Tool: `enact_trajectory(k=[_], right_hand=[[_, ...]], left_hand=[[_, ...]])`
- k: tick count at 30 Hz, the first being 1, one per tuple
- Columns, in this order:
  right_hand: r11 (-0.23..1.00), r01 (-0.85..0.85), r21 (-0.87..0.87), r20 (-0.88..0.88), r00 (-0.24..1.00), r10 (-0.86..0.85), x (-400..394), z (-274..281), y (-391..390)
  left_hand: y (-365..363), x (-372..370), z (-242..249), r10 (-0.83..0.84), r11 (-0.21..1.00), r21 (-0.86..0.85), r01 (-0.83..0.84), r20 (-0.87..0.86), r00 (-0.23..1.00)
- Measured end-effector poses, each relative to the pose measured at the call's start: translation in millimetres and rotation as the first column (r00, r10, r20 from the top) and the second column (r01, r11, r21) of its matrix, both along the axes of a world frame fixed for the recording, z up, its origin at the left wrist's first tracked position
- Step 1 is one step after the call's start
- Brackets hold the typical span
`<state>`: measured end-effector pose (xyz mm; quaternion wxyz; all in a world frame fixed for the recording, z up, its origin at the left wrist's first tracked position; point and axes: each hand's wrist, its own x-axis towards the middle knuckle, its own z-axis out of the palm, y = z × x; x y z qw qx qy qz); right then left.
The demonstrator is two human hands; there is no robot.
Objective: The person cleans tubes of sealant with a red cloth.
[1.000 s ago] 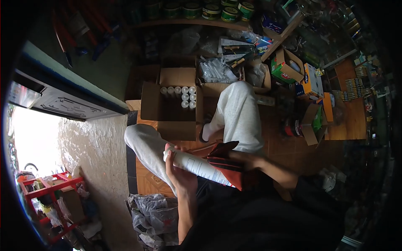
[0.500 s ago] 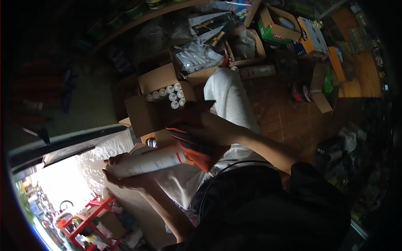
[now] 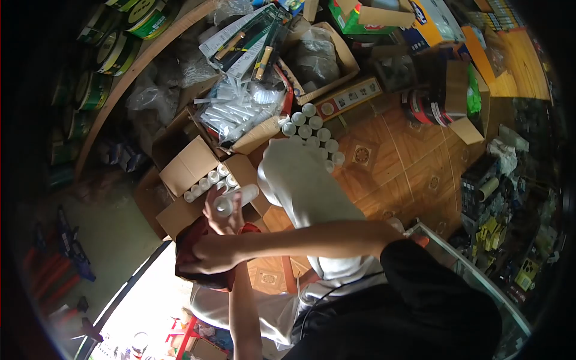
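My left hand [image 3: 217,211] is closed around a white sealant cartridge [image 3: 247,194], held tilted just over an open cardboard box [image 3: 179,217]. Inside that box stand several upright white cartridges [image 3: 213,177] with round ends facing up. My right hand [image 3: 213,255] grips a dark red and black cloth [image 3: 195,243], bunched beneath its fingers. My right forearm crosses over the left one, and the cloth lies just below the cartridge. Part of my left palm is hidden behind the cartridge.
More white cartridges [image 3: 312,129] stand on the tiled floor [image 3: 390,168] beyond my knee. Plastic-wrapped tubes [image 3: 240,111] fill a carton behind the box. Green tins [image 3: 147,21] line a curved shelf at upper left. A glass-edged case [image 3: 474,276] stands at right.
The cartridge has swung from lying sideways over my lap to above the box. My right hand and the cloth have moved left and off the cartridge. The view has shifted.
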<state>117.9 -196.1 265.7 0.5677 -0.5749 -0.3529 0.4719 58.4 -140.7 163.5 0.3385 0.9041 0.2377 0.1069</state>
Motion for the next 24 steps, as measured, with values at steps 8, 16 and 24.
enact_trajectory(k=[8,16,24], right_hand=[[0.997,0.064,0.044,0.592,0.803,-0.077,-19,-65,54],[0.978,0.186,-0.099,0.357,0.924,-0.139,11,-64,53],[0.870,0.470,0.150,0.462,0.745,-0.482,26,-87,77]], left_hand=[[-27,76,-77,-0.305,0.948,0.020,0.318,-0.229,0.924],[-26,63,-101,-0.345,0.934,-0.014,0.357,-0.289,0.893],[-21,49,-101,-0.374,0.926,-0.060,0.373,-0.273,0.886]])
